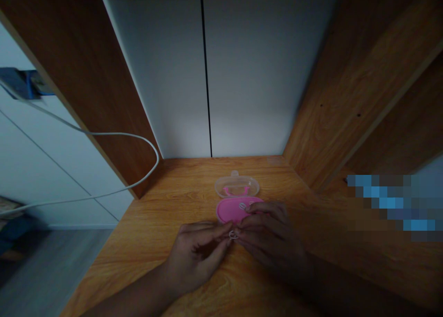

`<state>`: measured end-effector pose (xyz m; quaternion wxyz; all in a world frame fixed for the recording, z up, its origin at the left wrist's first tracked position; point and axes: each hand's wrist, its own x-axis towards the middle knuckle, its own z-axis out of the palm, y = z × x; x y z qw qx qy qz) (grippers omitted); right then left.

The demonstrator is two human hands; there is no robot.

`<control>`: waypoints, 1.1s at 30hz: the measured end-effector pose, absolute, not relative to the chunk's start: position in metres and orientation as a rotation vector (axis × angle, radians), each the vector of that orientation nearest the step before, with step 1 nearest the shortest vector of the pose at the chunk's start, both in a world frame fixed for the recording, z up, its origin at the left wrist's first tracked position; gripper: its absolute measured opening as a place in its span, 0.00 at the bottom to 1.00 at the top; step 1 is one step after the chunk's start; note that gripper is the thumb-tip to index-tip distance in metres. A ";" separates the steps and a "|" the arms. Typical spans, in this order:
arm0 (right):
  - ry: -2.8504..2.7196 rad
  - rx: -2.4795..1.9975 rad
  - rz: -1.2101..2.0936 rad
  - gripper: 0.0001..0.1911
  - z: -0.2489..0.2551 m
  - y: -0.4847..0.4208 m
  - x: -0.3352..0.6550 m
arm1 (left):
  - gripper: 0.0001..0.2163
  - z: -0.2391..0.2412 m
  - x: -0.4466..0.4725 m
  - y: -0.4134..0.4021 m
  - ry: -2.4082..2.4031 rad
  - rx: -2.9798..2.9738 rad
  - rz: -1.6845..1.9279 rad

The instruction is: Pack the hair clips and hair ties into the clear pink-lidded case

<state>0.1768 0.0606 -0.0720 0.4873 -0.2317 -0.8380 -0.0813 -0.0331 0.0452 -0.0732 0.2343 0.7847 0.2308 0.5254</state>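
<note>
A small pink case [230, 209] lies open on the wooden desk [145, 234], its clear lid [236, 186] tipped back toward the wall. Just in front of it my left hand [195, 257] and my right hand [268, 236] meet, fingertips pinched together on a tiny clear ring-like object [233, 235]. What this object is I cannot make out. My right hand partly covers the near right edge of the pink case. Both forearms rest low over the desk's front part.
White panels [207, 77] form the back wall, with wooden side walls [86, 77] left and right. A white cable [114, 134] loops in the air at the left, leading to a blue item [20, 82]. A blurred patch sits at the right.
</note>
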 end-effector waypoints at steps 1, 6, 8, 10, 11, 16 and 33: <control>-2.034 -0.558 -0.198 0.08 -0.073 0.061 0.177 | 0.22 -0.074 -0.033 0.045 0.638 2.174 1.443; -2.051 -0.583 -0.196 0.09 -0.075 0.062 0.176 | 0.24 -0.077 -0.035 0.046 0.663 2.272 1.441; -2.057 -0.602 -0.198 0.09 -0.076 0.061 0.177 | 0.24 -0.076 -0.036 0.045 0.678 2.321 1.437; -2.058 -0.612 -0.200 0.09 -0.077 0.062 0.178 | 0.25 -0.074 -0.036 0.045 0.672 2.375 1.431; -2.067 -0.611 -0.205 0.09 -0.077 0.062 0.178 | 0.25 -0.074 -0.037 0.045 0.662 2.396 1.429; -2.083 -0.589 -0.210 0.09 -0.074 0.062 0.177 | 0.25 -0.075 -0.038 0.045 0.641 2.413 1.412; -2.111 -0.620 -0.255 0.07 -0.072 0.057 0.175 | 0.26 -0.077 -0.039 0.046 0.634 2.424 1.393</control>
